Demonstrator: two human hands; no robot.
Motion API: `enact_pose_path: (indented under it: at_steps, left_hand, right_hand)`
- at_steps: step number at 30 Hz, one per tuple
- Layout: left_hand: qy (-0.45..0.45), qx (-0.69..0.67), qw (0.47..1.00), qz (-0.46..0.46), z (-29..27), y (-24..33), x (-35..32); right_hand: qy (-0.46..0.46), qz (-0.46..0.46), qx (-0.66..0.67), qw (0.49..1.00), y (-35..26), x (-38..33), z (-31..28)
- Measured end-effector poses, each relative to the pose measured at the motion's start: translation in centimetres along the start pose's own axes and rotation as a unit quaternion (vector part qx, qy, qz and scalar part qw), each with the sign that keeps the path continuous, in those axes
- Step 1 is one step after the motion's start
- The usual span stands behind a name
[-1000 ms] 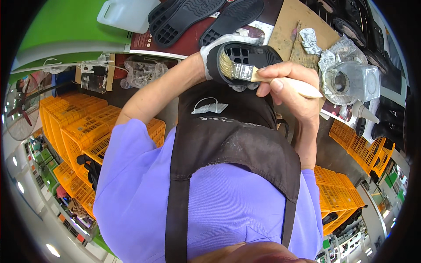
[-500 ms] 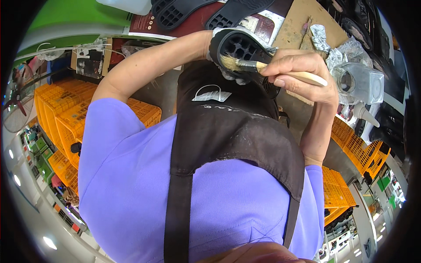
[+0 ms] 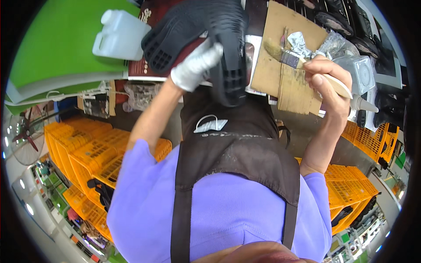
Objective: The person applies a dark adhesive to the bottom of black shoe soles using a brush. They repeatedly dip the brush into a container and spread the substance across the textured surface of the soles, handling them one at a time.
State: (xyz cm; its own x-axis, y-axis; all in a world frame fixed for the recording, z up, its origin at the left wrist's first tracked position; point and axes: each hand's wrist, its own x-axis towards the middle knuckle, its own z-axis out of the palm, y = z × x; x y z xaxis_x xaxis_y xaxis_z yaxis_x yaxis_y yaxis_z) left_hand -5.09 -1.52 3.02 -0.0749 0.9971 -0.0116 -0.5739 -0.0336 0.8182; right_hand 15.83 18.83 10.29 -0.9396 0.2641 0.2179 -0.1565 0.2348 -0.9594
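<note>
My left hand (image 3: 197, 66), in a white glove, grips a black shoe sole (image 3: 232, 65) by its left edge. The sole's gridded end points toward my apron, and its outline is a little blurred. Another black sole (image 3: 160, 55) lies just left of it on the dark red surface. My bare right hand (image 3: 329, 79) is closed around a paintbrush (image 3: 290, 59) with a pale wooden handle. Its bristles point left, over a piece of cardboard (image 3: 269, 72), apart from the held sole.
A white plastic jug (image 3: 120, 36) stands on the green surface at the far left. Beyond my right hand are a clear plastic container (image 3: 359, 72), crumpled foil (image 3: 299, 44) and black shoes (image 3: 335, 22). Orange crates (image 3: 94, 151) are stacked on both sides of me.
The brush has left the sole and moved right, over the cardboard. My left hand has shifted left and away from me, and the sole now lies lengthwise. More of the jug shows.
</note>
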Motion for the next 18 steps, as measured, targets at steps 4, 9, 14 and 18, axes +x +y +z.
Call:
enact_pose_path:
  at_steps: [4,9,14,18]
  left_hand:
    - [0.156,0.160,0.943,0.245,2.2,-2.1,1.1]
    - [0.174,0.540,0.792,0.227,1.7,-2.8,1.7]
    - [0.181,0.612,0.747,0.187,3.8,-2.7,2.3]
    - [0.164,0.439,0.860,0.202,3.5,-3.7,1.7]
  right_hand:
    - [0.163,-0.013,0.129,0.978,1.6,-0.7,3.5]
    - [0.271,0.012,0.118,0.955,1.3,-0.9,7.7]
    - [0.285,0.032,0.136,0.948,1.2,-0.1,10.3]
    - [0.243,0.067,0.121,0.960,-0.1,0.5,11.8]
